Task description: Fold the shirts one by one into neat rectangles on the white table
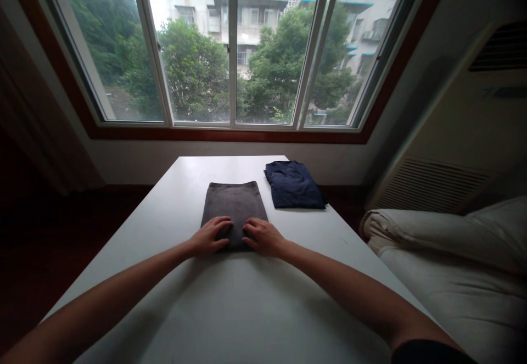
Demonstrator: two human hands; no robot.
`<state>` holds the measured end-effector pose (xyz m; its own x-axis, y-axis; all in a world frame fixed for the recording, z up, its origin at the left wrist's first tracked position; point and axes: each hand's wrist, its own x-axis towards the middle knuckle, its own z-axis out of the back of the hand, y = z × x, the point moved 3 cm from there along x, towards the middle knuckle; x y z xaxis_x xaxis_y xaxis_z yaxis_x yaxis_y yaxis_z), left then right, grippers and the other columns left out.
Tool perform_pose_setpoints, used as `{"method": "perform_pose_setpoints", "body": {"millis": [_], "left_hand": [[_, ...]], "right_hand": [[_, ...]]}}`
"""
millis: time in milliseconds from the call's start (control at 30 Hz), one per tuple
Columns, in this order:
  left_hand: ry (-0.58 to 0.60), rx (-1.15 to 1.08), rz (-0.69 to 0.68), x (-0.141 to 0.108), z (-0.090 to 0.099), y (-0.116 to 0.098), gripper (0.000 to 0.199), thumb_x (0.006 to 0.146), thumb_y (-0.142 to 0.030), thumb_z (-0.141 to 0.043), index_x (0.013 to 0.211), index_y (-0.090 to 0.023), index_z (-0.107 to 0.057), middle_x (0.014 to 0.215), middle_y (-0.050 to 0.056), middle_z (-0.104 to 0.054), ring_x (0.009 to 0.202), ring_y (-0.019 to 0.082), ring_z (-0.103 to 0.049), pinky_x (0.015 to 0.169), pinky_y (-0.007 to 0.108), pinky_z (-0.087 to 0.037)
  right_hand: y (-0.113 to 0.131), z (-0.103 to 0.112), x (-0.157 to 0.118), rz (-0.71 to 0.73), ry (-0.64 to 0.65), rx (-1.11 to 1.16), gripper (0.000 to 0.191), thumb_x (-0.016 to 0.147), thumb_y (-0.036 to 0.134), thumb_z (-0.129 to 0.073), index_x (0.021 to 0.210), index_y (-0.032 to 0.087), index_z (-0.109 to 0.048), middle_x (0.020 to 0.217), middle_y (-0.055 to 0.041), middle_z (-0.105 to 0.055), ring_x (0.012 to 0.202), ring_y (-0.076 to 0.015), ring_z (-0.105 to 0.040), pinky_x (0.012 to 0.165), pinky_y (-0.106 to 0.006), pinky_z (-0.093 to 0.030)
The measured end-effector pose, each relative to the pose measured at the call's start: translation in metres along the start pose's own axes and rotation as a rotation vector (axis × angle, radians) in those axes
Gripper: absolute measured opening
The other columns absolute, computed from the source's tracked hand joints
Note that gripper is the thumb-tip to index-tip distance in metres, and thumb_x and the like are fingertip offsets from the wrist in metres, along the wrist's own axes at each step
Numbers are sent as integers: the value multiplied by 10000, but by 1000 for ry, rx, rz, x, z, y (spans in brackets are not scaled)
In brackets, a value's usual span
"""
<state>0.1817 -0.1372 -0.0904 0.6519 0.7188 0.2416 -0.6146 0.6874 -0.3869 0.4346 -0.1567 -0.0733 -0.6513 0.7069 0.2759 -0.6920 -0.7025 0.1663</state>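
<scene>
A folded grey-brown cloth [234, 202], perhaps a garment, lies flat on the white table [164, 205]. On its near left part rests my left hand [212, 236], fingers apart and pointing inward. My right hand [263, 236] lies on the near right part, its fingers also spread over the fabric. Between the two hands a strip of the cloth shows. Beyond and to the right, a folded dark navy garment [294, 185] sits by the table's right edge, apart from both hands.
A beige sofa [448, 265] stands along the right side of the table. Past the table's far end is a wall with a wide window [233, 51] in a brown frame. A floor-standing air conditioner [461, 133] is at the right, a curtain [37, 111] at the left.
</scene>
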Motion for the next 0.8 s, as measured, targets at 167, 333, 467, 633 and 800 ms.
{"method": "perform_pose_setpoints", "body": {"millis": [167, 333, 467, 633, 800], "left_hand": [[112, 97, -94, -45, 12, -6, 765, 896, -234, -658, 1615, -335, -414, 1688, 51, -368, 1542, 308, -358, 1280, 514, -305], [39, 172, -25, -62, 14, 7, 821, 806, -42, -557, 1566, -343, -484, 1621, 20, -480, 1490, 262, -441, 1262, 491, -352], [-20, 208, 8, -57, 15, 3, 701, 800, -33, -558, 1438, -316, -625, 1507, 25, -602, 1376, 261, -559, 1209, 470, -424], [-171, 89, 98, -48, 27, 2, 388, 913, -155, -567, 1223, -309, -743, 1276, 37, -739, 1154, 246, -692, 1043, 403, -544], [-267, -56, 166, -41, 42, 6, 232, 977, -333, -591, 1113, -275, -769, 1115, 45, -781, 953, 222, -729, 830, 314, -583]], "right_hand": [[13, 14, -37, 50, 17, 16, 491, 874, 432, -759, 1318, 248, -659, 1344, -124, -623, 1209, -297, -602, 1044, -423, -495], [8, 9, -52, 14, 14, -55, 444, 838, 139, -612, 1271, 214, -671, 1397, -128, -608, 1277, -287, -583, 1089, -416, -475], [2, 7, -49, -86, 5, -74, 451, 816, 56, -544, 1220, 200, -684, 1359, -118, -644, 1236, -257, -615, 1054, -371, -499], [1, 9, -51, -153, -27, -20, 526, 868, 270, -704, 1386, 255, -614, 1443, -111, -613, 1290, -286, -597, 1061, -396, -508], [0, 6, -49, -175, -12, -102, 398, 915, 117, -608, 1288, 240, -672, 1277, -97, -713, 1150, -243, -667, 997, -339, -513]]}}
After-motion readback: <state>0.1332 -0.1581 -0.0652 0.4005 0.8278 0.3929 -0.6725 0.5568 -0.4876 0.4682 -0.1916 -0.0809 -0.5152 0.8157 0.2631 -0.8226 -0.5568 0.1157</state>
